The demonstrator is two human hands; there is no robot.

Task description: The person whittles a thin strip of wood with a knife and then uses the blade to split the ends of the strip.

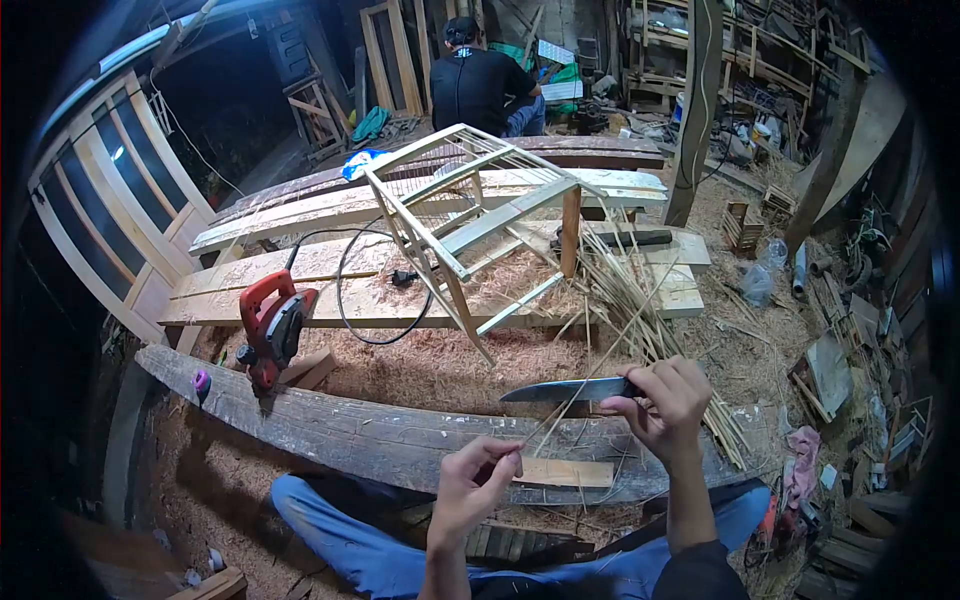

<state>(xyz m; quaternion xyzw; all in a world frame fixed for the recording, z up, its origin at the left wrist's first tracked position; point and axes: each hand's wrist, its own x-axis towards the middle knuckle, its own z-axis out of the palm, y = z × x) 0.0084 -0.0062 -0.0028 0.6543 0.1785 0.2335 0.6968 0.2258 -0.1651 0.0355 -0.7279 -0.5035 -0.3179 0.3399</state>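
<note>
My right hand (668,405) is closed round the handle of a knife (565,390), whose blade points left. Between thumb and fingers, my left hand (480,480) pinches the lower end of a thin bamboo strip (598,366). The strip slants up to the right and crosses the blade. Beyond the knife lies a loose bundle of similar strips (650,315), running over the planks to the right of a wooden frame (510,215) with thin bars. A short pale board (565,472) rests on the weathered plank just beyond my hands.
A red power planer (275,325) stands at the left on the weathered plank (350,425), near a small purple object (202,382). Its cable loops over the pale planks (240,285). Another person (480,85) sits at the back, facing away. A wooden post (693,120) stands behind the strips.
</note>
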